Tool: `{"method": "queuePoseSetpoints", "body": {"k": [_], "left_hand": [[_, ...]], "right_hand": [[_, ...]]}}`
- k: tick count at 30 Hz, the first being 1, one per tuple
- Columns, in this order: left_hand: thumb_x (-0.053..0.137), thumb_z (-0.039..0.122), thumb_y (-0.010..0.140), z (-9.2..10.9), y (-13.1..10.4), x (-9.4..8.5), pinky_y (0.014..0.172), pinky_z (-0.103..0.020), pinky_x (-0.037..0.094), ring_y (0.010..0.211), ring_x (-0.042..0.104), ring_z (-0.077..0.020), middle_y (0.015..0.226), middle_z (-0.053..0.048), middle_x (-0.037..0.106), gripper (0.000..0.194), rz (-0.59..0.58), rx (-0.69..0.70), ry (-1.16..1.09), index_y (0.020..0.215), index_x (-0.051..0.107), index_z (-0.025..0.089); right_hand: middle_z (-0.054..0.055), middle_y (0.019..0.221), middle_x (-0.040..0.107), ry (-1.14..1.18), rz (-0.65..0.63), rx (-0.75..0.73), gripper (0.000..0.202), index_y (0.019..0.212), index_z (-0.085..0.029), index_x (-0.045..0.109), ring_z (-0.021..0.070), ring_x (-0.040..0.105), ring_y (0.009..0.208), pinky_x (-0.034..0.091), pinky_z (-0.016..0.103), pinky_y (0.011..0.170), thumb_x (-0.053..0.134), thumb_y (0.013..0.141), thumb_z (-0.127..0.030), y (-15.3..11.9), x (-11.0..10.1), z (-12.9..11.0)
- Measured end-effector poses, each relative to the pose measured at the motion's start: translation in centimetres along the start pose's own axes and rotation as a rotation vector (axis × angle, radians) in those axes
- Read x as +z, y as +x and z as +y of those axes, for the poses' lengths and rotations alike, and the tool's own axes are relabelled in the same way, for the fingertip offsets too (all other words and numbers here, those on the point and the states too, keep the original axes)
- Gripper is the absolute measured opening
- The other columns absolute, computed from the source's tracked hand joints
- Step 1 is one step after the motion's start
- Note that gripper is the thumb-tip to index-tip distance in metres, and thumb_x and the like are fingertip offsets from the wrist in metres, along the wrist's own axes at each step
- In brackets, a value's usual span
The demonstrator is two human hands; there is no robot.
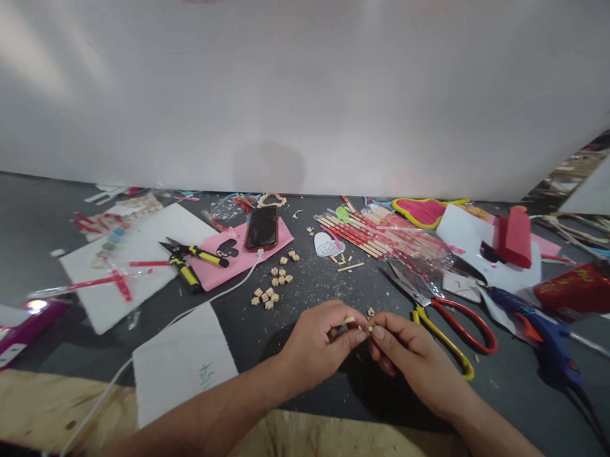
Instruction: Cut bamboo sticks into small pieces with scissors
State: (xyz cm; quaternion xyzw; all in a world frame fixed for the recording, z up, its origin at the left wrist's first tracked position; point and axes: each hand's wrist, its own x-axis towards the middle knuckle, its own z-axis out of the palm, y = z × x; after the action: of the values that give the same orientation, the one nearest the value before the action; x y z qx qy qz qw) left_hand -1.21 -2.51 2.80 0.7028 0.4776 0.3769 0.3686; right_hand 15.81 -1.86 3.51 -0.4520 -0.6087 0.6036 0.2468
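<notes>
My left hand (321,341) is closed, with a short pale wooden stick (349,320) showing between its fingers. Thumb to forefinger, my right hand (414,351) pinches a tiny pale wooden piece (370,329); the fingertips of both hands nearly meet there. Just beyond them lies a small wooden cluster (370,313). Several more clusters of little wooden bits (265,298) rest on the dark table to the left of my hands. Scissors (427,301) with one red and one yellow handle lie open close to my right hand.
Red-patterned wooden sticks (352,233) lie partly in plastic wrap at the back. Left are a phone (262,228) with a white cable, pliers (186,262) and a white cloth (182,366). A blue glue gun (539,333) and red can (580,289) are right. A white panel (300,89) stands behind.
</notes>
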Motion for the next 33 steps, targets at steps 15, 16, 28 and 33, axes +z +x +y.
{"method": "queuePoseSetpoints", "body": {"k": [15,16,28,33], "left_hand": [[0.052,0.023,0.075,0.1,0.0,-0.1,0.043,-0.018,0.026,0.045,0.032,-0.0055,0.053,0.004,0.046,0.012,0.018,-0.142,-0.162,0.076,0.060,0.015],[0.052,0.023,0.074,0.1,0.1,-0.1,0.042,-0.018,0.023,0.044,0.029,-0.0051,0.049,0.006,0.041,0.012,0.027,-0.190,-0.191,0.075,0.060,0.014],[0.058,0.029,0.071,-0.7,0.7,-0.1,0.050,-0.019,0.033,0.055,0.045,-0.0074,0.065,0.000,0.060,0.016,0.094,-0.330,-0.441,0.079,0.058,0.015],[0.059,0.028,0.071,-0.8,0.8,-0.1,0.046,-0.018,0.027,0.049,0.039,-0.0046,0.071,-0.002,0.063,0.018,0.095,-0.376,-0.544,0.082,0.059,0.013]], "right_hand": [[0.000,0.071,0.058,-0.463,0.085,-0.152,0.023,0.082,-0.022,0.055,0.0116,0.053,0.067,0.040,0.023,0.061,0.038,0.084,-0.038,-0.2,-1.0,-0.4],[0.001,0.076,0.060,-0.558,0.159,-0.182,0.022,0.086,-0.022,0.055,0.0129,0.055,0.070,0.041,0.024,0.064,0.039,0.084,-0.037,-0.2,-1.7,-0.4],[0.011,0.089,0.059,-1.457,0.488,-0.008,0.031,0.091,-0.018,0.052,0.0257,0.055,0.084,0.041,0.038,0.074,0.049,0.074,-0.044,-0.9,-8.8,2.3],[0.013,0.096,0.060,-1.404,0.436,0.110,0.046,0.107,-0.015,0.049,0.0263,0.057,0.086,0.041,0.036,0.072,0.049,0.073,-0.045,-0.8,-8.7,1.9]]}}
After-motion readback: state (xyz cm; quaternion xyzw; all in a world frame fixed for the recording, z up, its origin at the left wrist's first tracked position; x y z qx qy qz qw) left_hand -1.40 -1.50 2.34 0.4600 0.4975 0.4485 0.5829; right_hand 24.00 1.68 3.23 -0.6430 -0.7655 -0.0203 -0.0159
